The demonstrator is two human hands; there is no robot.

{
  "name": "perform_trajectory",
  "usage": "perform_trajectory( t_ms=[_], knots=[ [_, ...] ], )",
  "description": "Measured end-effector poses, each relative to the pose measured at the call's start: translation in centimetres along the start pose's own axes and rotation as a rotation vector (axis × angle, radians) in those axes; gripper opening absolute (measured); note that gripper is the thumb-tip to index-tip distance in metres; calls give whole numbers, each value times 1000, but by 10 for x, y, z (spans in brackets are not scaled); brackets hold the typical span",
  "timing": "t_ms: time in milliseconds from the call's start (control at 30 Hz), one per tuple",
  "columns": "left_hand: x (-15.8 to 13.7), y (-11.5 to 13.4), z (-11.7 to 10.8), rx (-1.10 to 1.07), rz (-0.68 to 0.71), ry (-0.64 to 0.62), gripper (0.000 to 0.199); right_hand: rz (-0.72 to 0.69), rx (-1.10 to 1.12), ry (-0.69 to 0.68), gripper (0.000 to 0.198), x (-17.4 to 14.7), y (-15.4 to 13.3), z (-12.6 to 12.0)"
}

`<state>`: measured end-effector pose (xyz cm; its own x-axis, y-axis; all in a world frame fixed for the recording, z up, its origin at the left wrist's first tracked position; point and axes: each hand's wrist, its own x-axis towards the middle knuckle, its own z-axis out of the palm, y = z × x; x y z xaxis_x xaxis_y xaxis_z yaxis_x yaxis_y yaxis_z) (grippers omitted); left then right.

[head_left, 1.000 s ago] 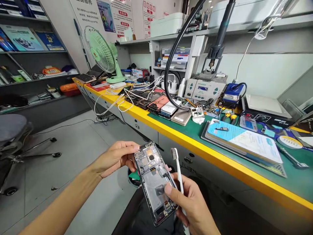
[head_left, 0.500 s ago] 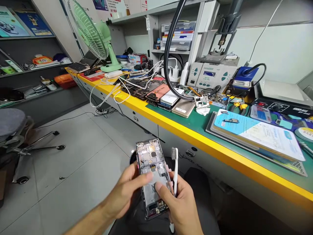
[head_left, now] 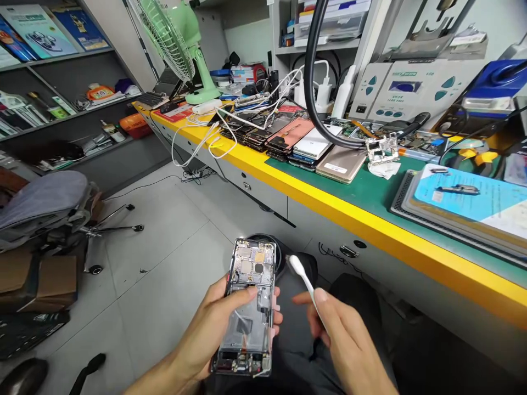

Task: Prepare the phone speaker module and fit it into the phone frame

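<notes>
In my left hand [head_left: 214,323] lies an opened phone [head_left: 242,323], its inner side facing up. My thumb presses across its middle, and the fingertips wrap round its right edge. The circuit board shows at its upper end, a silvery flat area below it, and small parts at the bottom. My right hand [head_left: 341,334] grips a white toothbrush [head_left: 302,271] by the handle. The brush head points up and left, just right of the phone and apart from it. Part of the handle is hidden by my fingers.
A yellow-edged workbench [head_left: 304,200] runs along the right. On it are stacked phones [head_left: 288,134], white cables [head_left: 197,145], a green fan [head_left: 201,71], a soldering station [head_left: 415,90] and a thick booklet [head_left: 465,203]. An office chair [head_left: 49,197] and cardboard boxes [head_left: 45,280] stand at left.
My right hand has left the phone and moved right, tilting the toothbrush towards the left. My left hand now holds the phone alone. The view has shifted left and down.
</notes>
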<state>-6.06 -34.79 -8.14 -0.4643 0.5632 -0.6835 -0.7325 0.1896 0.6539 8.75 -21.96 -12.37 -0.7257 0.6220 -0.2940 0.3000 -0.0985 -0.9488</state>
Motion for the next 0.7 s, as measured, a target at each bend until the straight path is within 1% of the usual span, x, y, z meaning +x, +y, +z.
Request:
perform_trajectory(
  t_ms=[67,133,200,300,433,500,567,633,700],
  knots=[
    [-5,0,-7,-10,-22,10,26,-84,-294,-84,49,11,-9,-12],
    [-8,1,-17,-19,-44,21,27,-169,-420,-133,42,24,-17,-17],
    [-10,2,-29,-21,-68,31,29,-233,-521,-187,38,37,-25,-13],
    [-9,5,-48,-19,-98,41,31,-300,-612,-275,31,53,-33,4],
    [-7,9,-68,-31,-112,29,29,-403,-667,-381,23,69,-42,37],
    [-5,10,-76,-37,-115,16,30,-457,-721,-402,22,75,-45,51],
    [-4,12,-82,-43,-115,9,33,-500,-790,-396,24,80,-45,60],
    [-1,12,-87,-47,-117,7,34,-532,-864,-370,26,83,-44,62],
    [2,11,-90,-48,-121,6,33,-555,-938,-338,25,83,-44,57]
  ],
)
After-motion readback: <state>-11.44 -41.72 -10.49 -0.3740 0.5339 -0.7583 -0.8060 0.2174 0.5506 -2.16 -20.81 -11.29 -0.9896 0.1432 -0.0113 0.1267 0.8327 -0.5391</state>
